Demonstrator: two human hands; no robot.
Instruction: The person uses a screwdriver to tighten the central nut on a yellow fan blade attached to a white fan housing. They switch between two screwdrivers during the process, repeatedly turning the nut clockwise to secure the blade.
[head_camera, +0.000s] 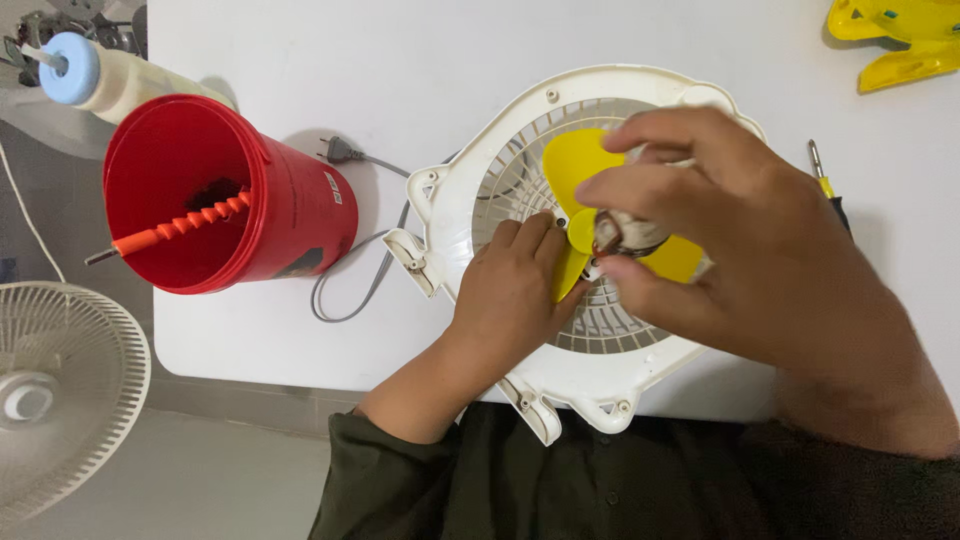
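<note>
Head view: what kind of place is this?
Likely a small fan repair or assembly bench: a white fan housing with yellow blades on a white table, a screwdriver, another fan grille nearby.

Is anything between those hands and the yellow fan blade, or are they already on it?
Nothing visible stands between them. The left hand rests on the yellow blade near its hub, and the right hand pinches at the hub from above. The red bucket and screwdriver lie off to the sides.

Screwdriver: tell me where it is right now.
In the head view, the screwdriver lies on the white table at the right, just beyond the right hand and the white fan housing, below the yellow plastic part.
</note>
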